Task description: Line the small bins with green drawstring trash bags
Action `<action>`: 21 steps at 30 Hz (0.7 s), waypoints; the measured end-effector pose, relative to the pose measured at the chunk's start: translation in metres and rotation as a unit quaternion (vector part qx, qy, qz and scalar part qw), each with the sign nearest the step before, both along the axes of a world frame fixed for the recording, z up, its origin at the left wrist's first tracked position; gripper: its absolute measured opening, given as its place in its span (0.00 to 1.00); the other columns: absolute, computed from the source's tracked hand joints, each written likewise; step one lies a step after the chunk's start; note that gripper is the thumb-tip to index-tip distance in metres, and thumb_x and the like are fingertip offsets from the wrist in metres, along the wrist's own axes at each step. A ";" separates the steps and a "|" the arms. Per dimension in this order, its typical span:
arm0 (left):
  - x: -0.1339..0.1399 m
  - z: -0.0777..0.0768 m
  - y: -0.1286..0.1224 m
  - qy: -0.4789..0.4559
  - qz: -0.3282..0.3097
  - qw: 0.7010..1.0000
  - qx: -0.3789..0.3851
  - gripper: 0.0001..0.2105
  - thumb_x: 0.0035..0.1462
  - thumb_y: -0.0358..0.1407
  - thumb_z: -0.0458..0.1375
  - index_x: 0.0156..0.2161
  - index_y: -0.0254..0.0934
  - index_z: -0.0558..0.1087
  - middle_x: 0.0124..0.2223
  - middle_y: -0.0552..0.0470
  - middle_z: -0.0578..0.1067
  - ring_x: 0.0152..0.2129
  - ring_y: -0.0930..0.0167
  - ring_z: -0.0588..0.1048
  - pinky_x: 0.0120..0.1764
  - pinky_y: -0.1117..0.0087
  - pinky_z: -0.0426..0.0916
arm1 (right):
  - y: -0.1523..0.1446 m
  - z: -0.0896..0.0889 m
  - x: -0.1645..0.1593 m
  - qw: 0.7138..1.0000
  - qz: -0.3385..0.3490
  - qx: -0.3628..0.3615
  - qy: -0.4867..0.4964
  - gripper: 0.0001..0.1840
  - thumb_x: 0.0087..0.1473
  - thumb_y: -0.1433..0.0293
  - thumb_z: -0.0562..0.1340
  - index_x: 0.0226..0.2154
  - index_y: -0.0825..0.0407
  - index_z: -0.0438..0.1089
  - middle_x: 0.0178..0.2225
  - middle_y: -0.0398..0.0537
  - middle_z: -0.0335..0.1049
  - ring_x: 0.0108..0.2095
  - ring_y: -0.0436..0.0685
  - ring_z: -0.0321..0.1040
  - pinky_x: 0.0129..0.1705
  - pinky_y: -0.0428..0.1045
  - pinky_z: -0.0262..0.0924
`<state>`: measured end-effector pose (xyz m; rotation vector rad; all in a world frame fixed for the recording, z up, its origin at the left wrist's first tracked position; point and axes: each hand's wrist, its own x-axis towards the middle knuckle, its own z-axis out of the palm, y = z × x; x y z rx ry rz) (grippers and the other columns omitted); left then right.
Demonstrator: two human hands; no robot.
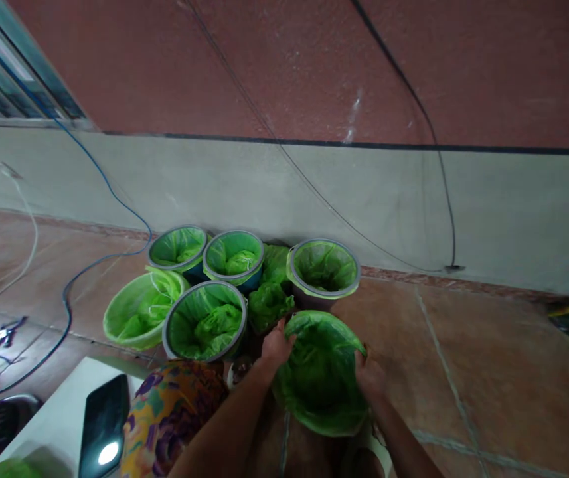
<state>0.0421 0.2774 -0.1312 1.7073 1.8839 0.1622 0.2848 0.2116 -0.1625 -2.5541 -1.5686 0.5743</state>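
Observation:
In front of me a bin lined with a green plastic bag (321,372) stands between my two hands. The bag's edge is folded over the rim and covers it. My left hand (277,346) grips the bag at the rim's left side, thumb up. At the right side my right hand (371,377) pinches the bag's edge, where a small corner sticks up. Just beyond my left hand lies a crumpled green plastic bag (270,302). Close behind the bin is another lined bin (323,267) with a grey ring around its rim.
Several more green-lined bins, such as the grey-rimmed bin (205,322) and a tilted bin (145,309), cluster on the left. A phone (105,421) lies on a white surface (60,411). Blue cable (68,299) crosses the tiled floor. The wall (388,199) runs behind.

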 end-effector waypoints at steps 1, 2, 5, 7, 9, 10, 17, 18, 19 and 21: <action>-0.002 0.002 0.001 -0.003 0.002 1.000 0.012 0.31 0.55 0.44 0.57 0.61 0.34 0.58 0.53 0.41 0.73 0.50 0.63 0.72 0.49 0.67 0.64 | 0.002 0.004 0.002 1.000 -0.009 0.010 -0.006 0.32 0.64 0.60 0.39 0.59 0.64 0.56 0.51 0.66 0.67 0.49 0.63 0.69 0.48 0.53 0.61; -0.002 0.004 0.002 -0.006 0.009 1.000 0.028 0.35 0.53 0.46 0.59 0.62 0.33 0.56 0.55 0.40 0.71 0.51 0.61 0.70 0.51 0.65 0.64 | 0.007 0.009 0.005 1.000 -0.015 0.020 -0.011 0.32 0.63 0.59 0.39 0.59 0.63 0.56 0.54 0.66 0.65 0.51 0.63 0.67 0.50 0.53 0.60; 0.000 0.011 0.010 -0.022 0.033 0.996 0.084 0.34 0.54 0.49 0.57 0.62 0.33 0.57 0.56 0.39 0.69 0.53 0.61 0.68 0.53 0.64 0.63 | 0.033 0.028 0.007 0.998 0.025 0.050 -0.013 0.30 0.63 0.60 0.41 0.59 0.60 0.57 0.55 0.61 0.65 0.53 0.63 0.64 0.53 0.54 0.57; 0.007 0.015 0.019 -0.028 0.017 0.993 0.112 0.27 0.59 0.46 0.52 0.61 0.34 0.61 0.56 0.41 0.70 0.53 0.63 0.69 0.53 0.64 0.63 | 0.057 0.038 0.002 0.995 0.084 0.054 -0.006 0.28 0.63 0.61 0.42 0.59 0.57 0.59 0.55 0.58 0.66 0.54 0.62 0.63 0.53 0.54 0.56; 0.014 0.016 0.029 -0.021 -0.024 0.993 0.117 0.22 0.62 0.42 0.49 0.59 0.37 0.64 0.55 0.43 0.71 0.52 0.64 0.69 0.54 0.64 0.62 | 0.078 0.040 -0.006 0.988 0.145 0.047 0.007 0.26 0.63 0.62 0.44 0.59 0.54 0.59 0.55 0.57 0.66 0.54 0.61 0.64 0.53 0.53 0.56; 0.017 0.016 0.033 -0.014 -0.048 0.993 0.105 0.20 0.63 0.41 0.48 0.58 0.38 0.65 0.55 0.44 0.72 0.51 0.64 0.70 0.54 0.64 0.62 | 0.086 0.039 -0.010 0.984 0.173 0.037 0.016 0.25 0.63 0.63 0.45 0.59 0.53 0.60 0.54 0.56 0.67 0.53 0.60 0.65 0.53 0.52 0.57; 0.013 -0.003 0.030 0.000 -0.101 0.994 0.048 0.17 0.62 0.37 0.50 0.55 0.44 0.70 0.51 0.50 0.75 0.47 0.67 0.73 0.51 0.69 0.65 | 0.094 0.010 -0.013 0.975 0.210 -0.004 0.067 0.23 0.63 0.67 0.47 0.58 0.49 0.61 0.48 0.51 0.73 0.44 0.56 0.71 0.47 0.49 0.60; 0.011 -0.004 0.028 -0.006 -0.097 0.993 0.068 0.17 0.62 0.37 0.50 0.54 0.44 0.70 0.52 0.51 0.75 0.48 0.68 0.72 0.51 0.70 0.64 | 0.091 0.008 -0.011 0.977 0.201 0.003 0.068 0.23 0.63 0.67 0.47 0.58 0.49 0.61 0.47 0.51 0.74 0.45 0.56 0.71 0.47 0.48 0.60; 0.009 -0.005 0.025 -0.010 -0.093 0.992 0.085 0.16 0.61 0.36 0.50 0.53 0.44 0.70 0.52 0.52 0.75 0.48 0.69 0.72 0.51 0.71 0.64 | 0.088 0.008 -0.009 0.980 0.190 0.007 0.065 0.22 0.63 0.67 0.47 0.58 0.50 0.61 0.46 0.51 0.74 0.45 0.56 0.71 0.47 0.48 0.60; 0.008 -0.004 0.020 -0.009 -0.074 0.992 0.102 0.15 0.61 0.34 0.51 0.51 0.43 0.72 0.51 0.51 0.75 0.48 0.69 0.72 0.52 0.71 0.63 | 0.085 0.008 -0.008 0.983 0.176 0.002 0.056 0.22 0.63 0.67 0.48 0.57 0.51 0.62 0.44 0.52 0.75 0.45 0.57 0.71 0.46 0.48 0.60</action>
